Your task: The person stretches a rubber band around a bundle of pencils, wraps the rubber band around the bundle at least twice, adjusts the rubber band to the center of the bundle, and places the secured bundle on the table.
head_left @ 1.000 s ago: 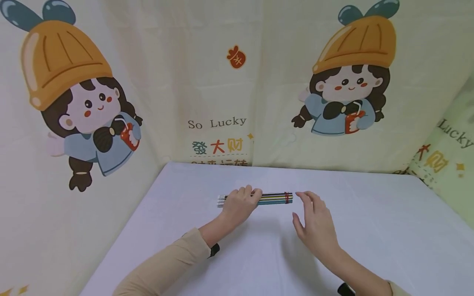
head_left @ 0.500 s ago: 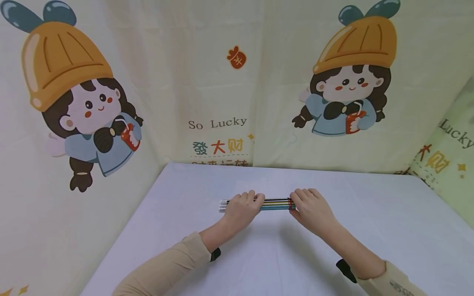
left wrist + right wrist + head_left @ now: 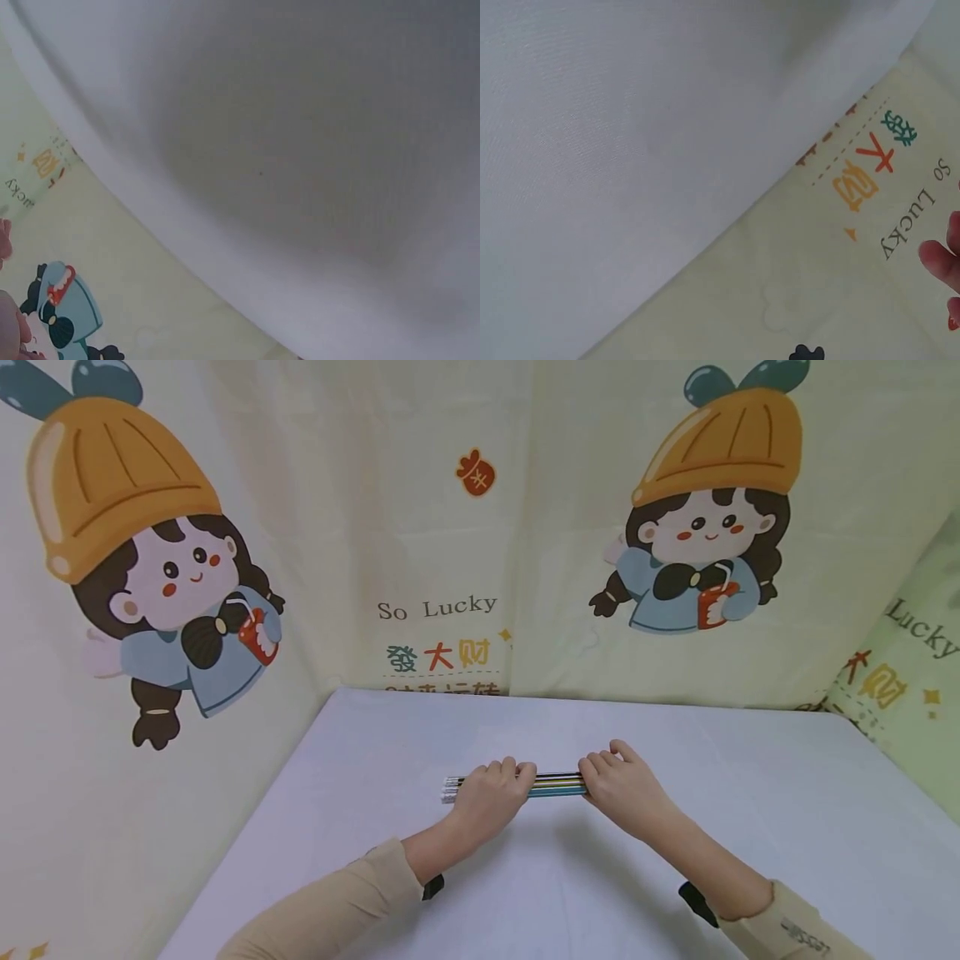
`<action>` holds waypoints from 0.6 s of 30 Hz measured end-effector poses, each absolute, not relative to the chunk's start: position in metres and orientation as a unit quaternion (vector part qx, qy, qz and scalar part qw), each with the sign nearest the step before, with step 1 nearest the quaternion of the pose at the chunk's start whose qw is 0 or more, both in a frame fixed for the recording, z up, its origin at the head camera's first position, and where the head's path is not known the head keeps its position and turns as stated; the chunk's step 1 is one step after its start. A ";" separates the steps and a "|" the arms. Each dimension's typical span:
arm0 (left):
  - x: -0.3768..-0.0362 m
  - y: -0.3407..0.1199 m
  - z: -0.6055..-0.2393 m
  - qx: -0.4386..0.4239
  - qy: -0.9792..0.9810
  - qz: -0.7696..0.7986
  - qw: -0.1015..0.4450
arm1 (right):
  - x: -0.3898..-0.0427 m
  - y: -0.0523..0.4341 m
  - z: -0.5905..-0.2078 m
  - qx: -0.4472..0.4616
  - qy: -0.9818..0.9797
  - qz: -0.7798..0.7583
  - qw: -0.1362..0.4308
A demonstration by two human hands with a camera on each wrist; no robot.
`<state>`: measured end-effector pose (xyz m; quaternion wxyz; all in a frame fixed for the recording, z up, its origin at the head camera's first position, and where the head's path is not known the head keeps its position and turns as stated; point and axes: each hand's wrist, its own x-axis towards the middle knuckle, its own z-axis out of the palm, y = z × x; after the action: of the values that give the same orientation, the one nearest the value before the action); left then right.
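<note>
The printed cloth backdrop (image 3: 480, 527) is hanging behind the white table (image 3: 750, 827). The bundle of pencils (image 3: 558, 783) is lying crosswise at the table's middle. The left hand (image 3: 487, 792) is curling its fingers over the bundle's nine o'clock end; the right hand (image 3: 618, 785) is curling round the three o'clock end. In my judgement, uneven pulling risks pencils sliding out and rolling, since no band is showing between the hands.

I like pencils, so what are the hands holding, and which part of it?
Both hold one bundle of thin striped coloured pencils lying on the white table. The left hand grips near its left end, the right hand grips its right end.
</note>
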<state>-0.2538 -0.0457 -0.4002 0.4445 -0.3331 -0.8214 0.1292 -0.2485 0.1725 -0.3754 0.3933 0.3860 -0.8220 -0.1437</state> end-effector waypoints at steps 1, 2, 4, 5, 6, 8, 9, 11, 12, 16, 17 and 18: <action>-0.253 -0.046 -0.400 -0.332 -0.823 0.129 0.442 | -0.249 0.172 -0.376 0.386 -0.822 -0.144 0.394; -0.252 -0.047 -0.400 -0.331 -0.824 0.129 0.441 | -0.249 0.171 -0.375 0.387 -0.822 -0.144 0.393; -0.252 -0.046 -0.400 -0.330 -0.825 0.130 0.440 | -0.249 0.170 -0.376 0.388 -0.823 -0.143 0.390; -0.251 -0.046 -0.400 -0.330 -0.825 0.131 0.440 | -0.249 0.170 -0.376 0.389 -0.824 -0.143 0.387; -0.251 -0.045 -0.401 -0.329 -0.825 0.131 0.440 | -0.249 0.171 -0.377 0.390 -0.824 -0.143 0.385; -0.250 -0.044 -0.401 -0.326 -0.826 0.133 0.440 | -0.248 0.171 -0.378 0.391 -0.825 -0.141 0.383; -0.249 -0.043 -0.402 -0.325 -0.826 0.134 0.440 | -0.248 0.172 -0.379 0.394 -0.825 -0.138 0.381; -0.247 -0.042 -0.402 -0.325 -0.827 0.133 0.438 | -0.249 0.171 -0.380 0.405 -0.820 -0.133 0.382; -0.247 -0.041 -0.402 -0.324 -0.827 0.131 0.440 | -0.249 0.169 -0.380 0.409 -0.818 -0.128 0.385; -0.245 -0.036 -0.399 -0.324 -0.825 0.129 0.444 | -0.248 0.167 -0.378 0.415 -0.811 -0.123 0.393; -0.245 -0.036 -0.398 -0.321 -0.826 0.131 0.445 | -0.248 0.167 -0.376 0.412 -0.813 -0.121 0.394; -0.245 -0.036 -0.397 -0.319 -0.826 0.134 0.445 | -0.247 0.167 -0.374 0.406 -0.816 -0.117 0.395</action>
<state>-0.2454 -0.0355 -0.3969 0.4453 -0.3186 -0.8259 0.1345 -0.2472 0.1674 -0.3742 0.3950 0.4060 -0.8158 -0.1166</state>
